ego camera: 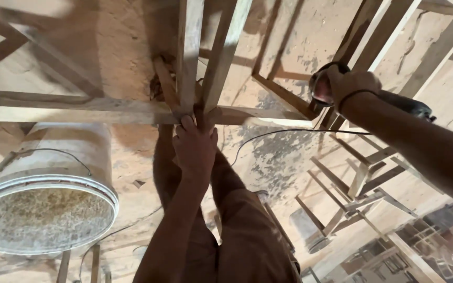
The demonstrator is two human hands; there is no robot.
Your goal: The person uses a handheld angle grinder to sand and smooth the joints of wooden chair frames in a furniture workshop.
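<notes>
My left hand (195, 144) grips the joint of a bare wooden frame (132, 111), where upright slats meet a long horizontal rail. My right hand (349, 84) holds a dark power tool (410, 105) whose round head presses against a slat at the frame's right side. A thin black cord (279, 133) runs from the tool across the floor. My legs in brown trousers (242, 236) stand below the frame.
A white bucket (48, 183) filled with sawdust-like material stands at the left, with a wire handle. More wooden frames (357, 183) lie on the dusty floor at the right, and stacked frames (420, 241) fill the lower right corner.
</notes>
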